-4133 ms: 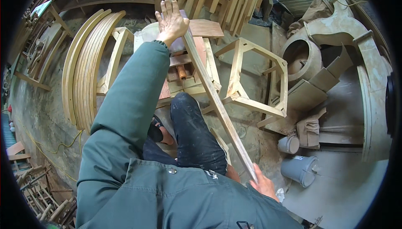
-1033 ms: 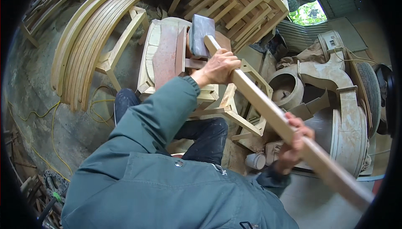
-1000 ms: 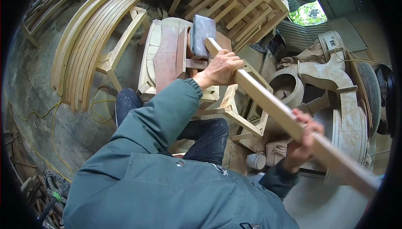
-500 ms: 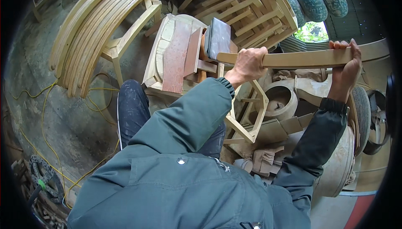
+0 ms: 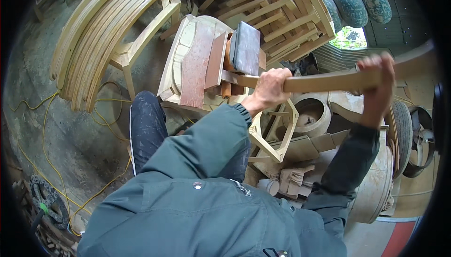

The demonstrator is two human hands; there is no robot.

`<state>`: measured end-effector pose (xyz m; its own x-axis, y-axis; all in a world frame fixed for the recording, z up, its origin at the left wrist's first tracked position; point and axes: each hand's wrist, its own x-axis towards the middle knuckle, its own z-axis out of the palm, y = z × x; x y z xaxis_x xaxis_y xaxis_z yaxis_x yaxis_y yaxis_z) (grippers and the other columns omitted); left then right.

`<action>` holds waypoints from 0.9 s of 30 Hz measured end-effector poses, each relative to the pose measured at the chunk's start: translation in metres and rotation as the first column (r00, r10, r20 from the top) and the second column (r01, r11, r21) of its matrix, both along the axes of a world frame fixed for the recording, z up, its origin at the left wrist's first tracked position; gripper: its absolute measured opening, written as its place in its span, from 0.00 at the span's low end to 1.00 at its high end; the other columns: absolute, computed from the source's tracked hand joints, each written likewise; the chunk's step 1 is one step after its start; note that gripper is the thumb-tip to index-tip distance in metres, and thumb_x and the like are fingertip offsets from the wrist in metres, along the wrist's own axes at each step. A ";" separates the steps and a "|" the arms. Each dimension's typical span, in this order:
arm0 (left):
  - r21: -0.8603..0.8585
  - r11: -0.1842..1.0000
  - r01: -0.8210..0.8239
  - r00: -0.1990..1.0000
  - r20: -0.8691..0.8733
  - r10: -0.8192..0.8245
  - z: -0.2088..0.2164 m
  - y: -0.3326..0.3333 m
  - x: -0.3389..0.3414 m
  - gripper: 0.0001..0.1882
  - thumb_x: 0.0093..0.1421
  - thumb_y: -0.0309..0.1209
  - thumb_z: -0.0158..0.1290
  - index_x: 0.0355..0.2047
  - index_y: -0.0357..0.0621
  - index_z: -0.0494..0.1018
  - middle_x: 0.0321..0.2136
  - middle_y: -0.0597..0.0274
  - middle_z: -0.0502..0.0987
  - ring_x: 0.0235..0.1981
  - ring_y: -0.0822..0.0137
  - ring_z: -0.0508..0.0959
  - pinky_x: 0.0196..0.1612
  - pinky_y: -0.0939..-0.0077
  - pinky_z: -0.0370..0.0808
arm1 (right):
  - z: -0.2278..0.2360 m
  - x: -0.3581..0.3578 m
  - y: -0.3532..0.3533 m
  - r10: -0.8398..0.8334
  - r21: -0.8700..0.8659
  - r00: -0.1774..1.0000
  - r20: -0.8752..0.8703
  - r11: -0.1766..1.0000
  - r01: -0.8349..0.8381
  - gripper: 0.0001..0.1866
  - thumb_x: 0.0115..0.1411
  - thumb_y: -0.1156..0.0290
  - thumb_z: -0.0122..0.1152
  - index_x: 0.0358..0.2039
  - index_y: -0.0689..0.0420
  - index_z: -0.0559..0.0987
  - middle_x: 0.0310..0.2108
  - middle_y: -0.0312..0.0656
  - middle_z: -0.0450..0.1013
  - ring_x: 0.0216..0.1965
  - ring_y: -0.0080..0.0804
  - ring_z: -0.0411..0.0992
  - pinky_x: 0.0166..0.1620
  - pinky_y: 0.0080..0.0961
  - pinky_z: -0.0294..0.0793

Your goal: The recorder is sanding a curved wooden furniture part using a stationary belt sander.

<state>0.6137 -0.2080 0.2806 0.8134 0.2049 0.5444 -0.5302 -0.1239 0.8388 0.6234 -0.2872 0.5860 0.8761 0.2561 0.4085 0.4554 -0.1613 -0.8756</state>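
Note:
My left hand (image 5: 268, 90) is closed around a long curved wooden strip (image 5: 324, 83), near its left end. Farther along, my right hand (image 5: 377, 85) grips the same strip with fingers curled over its upper edge; this hand is smeared by motion. The strip's left end reaches the lower edge of a grey, flat-faced pad (image 5: 246, 48); I cannot tell whether they touch. Its right part rises blurred toward the view's edge. The pad stands upright beside an orange-brown cylinder (image 5: 226, 89) and a reddish board (image 5: 197, 64) on a wooden stand (image 5: 169, 76).
Several curved wooden strips (image 5: 110, 31) are stacked at the left by a frame (image 5: 148, 34). Stacked slatted frames (image 5: 286, 17) stand behind. Yellow cords (image 5: 51, 163) cross the floor. To my right are a round hollow casing (image 5: 307, 113), a tyre (image 5: 401, 132) and a fan-like wheel (image 5: 423, 137).
Both hands have moved slightly left and down with the strip. Its right end now tilts upward, and its left end has slid down below the grey pad's face.

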 end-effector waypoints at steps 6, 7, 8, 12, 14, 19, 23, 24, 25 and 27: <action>0.245 0.784 0.570 0.814 -0.037 -0.580 0.063 0.006 -0.040 0.21 0.51 0.32 0.66 0.46 0.50 0.76 0.35 0.55 0.83 0.41 0.50 0.83 0.44 0.56 0.78 | 0.051 -0.114 -0.144 0.549 0.028 0.807 0.215 0.823 -0.567 0.23 0.54 0.65 0.77 0.49 0.50 0.79 0.34 0.34 0.76 0.38 0.31 0.74 0.48 0.36 0.70; 0.209 0.824 0.528 0.839 0.023 -0.543 0.059 -0.007 -0.039 0.21 0.51 0.32 0.66 0.46 0.50 0.77 0.35 0.56 0.82 0.41 0.51 0.83 0.44 0.56 0.78 | 0.049 -0.132 -0.162 0.480 0.005 0.811 0.335 0.860 -0.511 0.27 0.54 0.62 0.77 0.54 0.52 0.77 0.37 0.39 0.76 0.40 0.33 0.72 0.55 0.41 0.70; 0.214 0.820 0.531 0.836 0.027 -0.549 0.057 -0.016 -0.035 0.21 0.51 0.32 0.66 0.46 0.50 0.77 0.35 0.56 0.82 0.41 0.51 0.83 0.44 0.56 0.78 | 0.040 -0.159 -0.164 0.286 -0.015 0.858 0.426 0.951 -0.309 0.29 0.57 0.60 0.74 0.57 0.54 0.76 0.41 0.44 0.76 0.43 0.37 0.73 0.59 0.44 0.69; 0.380 0.922 0.069 0.969 0.195 -0.153 0.063 -0.040 -0.024 0.20 0.51 0.28 0.65 0.45 0.51 0.78 0.37 0.60 0.76 0.43 0.57 0.78 0.44 0.57 0.74 | -0.020 -0.245 -0.166 -0.498 0.079 0.696 0.518 0.838 0.540 0.30 0.66 0.57 0.62 0.63 0.59 0.70 0.59 0.61 0.71 0.63 0.52 0.69 0.71 0.53 0.61; 0.409 0.910 -0.073 0.967 0.251 -0.035 0.054 -0.043 -0.015 0.20 0.47 0.27 0.65 0.43 0.52 0.78 0.36 0.61 0.73 0.42 0.58 0.74 0.46 0.61 0.69 | -0.062 -0.271 -0.179 -0.593 0.216 0.747 0.300 0.805 0.552 0.27 0.67 0.58 0.61 0.63 0.56 0.70 0.61 0.58 0.72 0.63 0.49 0.70 0.70 0.47 0.66; 0.368 0.924 -0.107 0.945 0.327 -0.020 0.044 -0.054 -0.005 0.25 0.42 0.25 0.67 0.45 0.52 0.79 0.41 0.63 0.75 0.48 0.55 0.73 0.50 0.59 0.67 | -0.104 -0.280 -0.205 -0.543 0.407 0.839 0.028 0.773 0.487 0.20 0.66 0.71 0.63 0.58 0.53 0.73 0.64 0.55 0.71 0.65 0.44 0.70 0.69 0.45 0.71; 0.331 0.937 -0.116 0.960 0.280 0.020 0.027 -0.051 0.002 0.21 0.42 0.26 0.68 0.40 0.51 0.77 0.37 0.62 0.77 0.45 0.54 0.75 0.50 0.58 0.67 | -0.101 -0.252 -0.203 -0.450 0.270 0.883 0.133 0.874 0.405 0.19 0.65 0.72 0.63 0.56 0.53 0.73 0.65 0.56 0.69 0.65 0.44 0.69 0.70 0.43 0.68; 0.313 0.942 -0.118 0.972 0.231 0.045 0.026 -0.046 0.005 0.20 0.43 0.26 0.69 0.37 0.50 0.76 0.35 0.62 0.78 0.44 0.54 0.76 0.49 0.58 0.67 | -0.094 -0.242 -0.198 -0.417 0.217 0.895 0.156 0.899 0.381 0.21 0.63 0.71 0.65 0.56 0.54 0.74 0.64 0.58 0.69 0.65 0.45 0.69 0.71 0.44 0.65; 0.318 0.941 -0.112 0.973 0.229 0.039 0.029 -0.043 0.008 0.20 0.43 0.26 0.69 0.37 0.50 0.76 0.35 0.62 0.78 0.44 0.54 0.76 0.49 0.58 0.67 | -0.085 -0.233 -0.195 -0.391 0.159 0.904 0.176 0.917 0.366 0.22 0.61 0.70 0.67 0.55 0.54 0.74 0.64 0.60 0.70 0.65 0.46 0.69 0.71 0.45 0.62; 0.293 0.944 -0.151 0.978 0.183 0.099 0.034 -0.036 0.020 0.18 0.43 0.26 0.69 0.35 0.49 0.75 0.33 0.62 0.78 0.41 0.54 0.77 0.49 0.57 0.67 | -0.068 -0.209 -0.185 -0.402 0.104 0.898 0.176 0.915 0.389 0.23 0.60 0.71 0.67 0.56 0.54 0.73 0.62 0.62 0.70 0.65 0.47 0.69 0.71 0.44 0.61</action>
